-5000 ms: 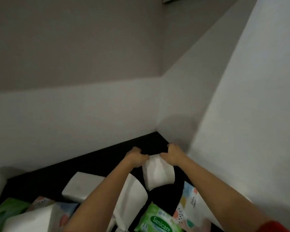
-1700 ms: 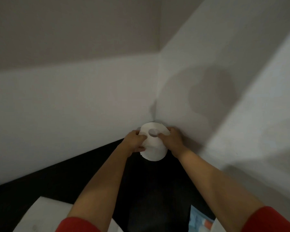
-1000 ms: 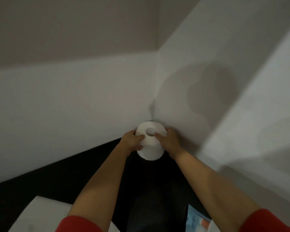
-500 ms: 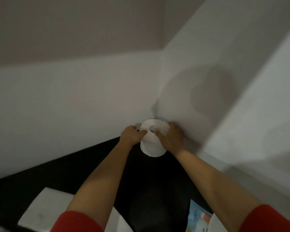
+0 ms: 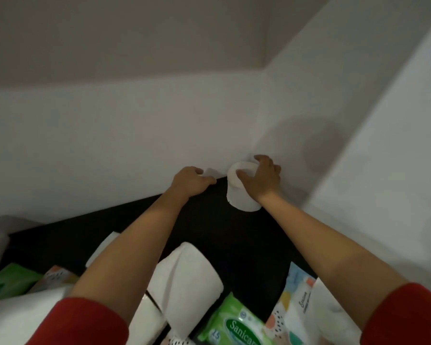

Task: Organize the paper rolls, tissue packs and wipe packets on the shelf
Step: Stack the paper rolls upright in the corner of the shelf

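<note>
Now left hand [image 5: 192,181] has moved beside roll [image 5: 241,201]; right hand [image 5: 259,181] grips.

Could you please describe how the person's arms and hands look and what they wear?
Both forearms are bare. The left sleeve and right sleeve are red and end near the elbows. The left hand and right hand wear no gloves; no rings or watch show.

hands [image 5: 259,183] at corner paper roll [image 5: 240,204]
</note>
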The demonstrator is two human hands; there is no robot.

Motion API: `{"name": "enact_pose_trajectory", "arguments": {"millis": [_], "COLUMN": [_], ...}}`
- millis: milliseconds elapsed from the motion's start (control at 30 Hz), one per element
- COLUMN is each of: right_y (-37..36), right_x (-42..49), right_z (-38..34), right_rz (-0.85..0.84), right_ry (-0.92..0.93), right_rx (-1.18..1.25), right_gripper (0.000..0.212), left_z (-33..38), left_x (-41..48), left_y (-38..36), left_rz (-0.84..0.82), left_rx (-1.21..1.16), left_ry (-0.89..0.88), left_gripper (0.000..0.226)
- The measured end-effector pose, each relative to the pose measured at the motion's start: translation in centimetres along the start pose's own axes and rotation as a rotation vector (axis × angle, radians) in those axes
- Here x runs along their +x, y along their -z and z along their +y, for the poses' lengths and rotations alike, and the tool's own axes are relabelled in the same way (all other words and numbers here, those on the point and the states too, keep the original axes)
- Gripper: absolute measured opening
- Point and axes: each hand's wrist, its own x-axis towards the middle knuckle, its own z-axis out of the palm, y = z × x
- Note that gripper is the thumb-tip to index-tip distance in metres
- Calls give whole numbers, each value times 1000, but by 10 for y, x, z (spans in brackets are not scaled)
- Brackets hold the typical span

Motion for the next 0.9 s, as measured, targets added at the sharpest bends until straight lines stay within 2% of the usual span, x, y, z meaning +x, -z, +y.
{"name": "enact_pose_trajectory", "arguments": {"millis": [133, 267, 400, 533, 800, 900], "right_y": [-1, -6, -14, -17, -21, -24], "right_x": [-27, -60, -90, -116, -153, -162], "right_z": [-22, -38, -38, -34, -25, -23], "right_rz": [-61, -359, -553, -644, -714, -723], "right_ry": [28, -2, -90, -209, -221, -221], "right_rx": [23, 51, 70, 126, 201, 224], "right_gripper": [47, 33, 41, 59, 43, 51], "left_z": [-19, -40, -63, -83, -106, -109], "left_x": [-34, -65, -90, -107, -132, -137], "left_y": [15, 23, 27, 27, 24, 23], "left_rz": [-13, -45, -76, -94, -131, -138], "left_rx": [-8, 21, 37, 75, 7, 3], "left_ry": [17, 53, 102, 111, 84, 66], "left_gripper": [64, 56, 52, 52, 47, 46]}}
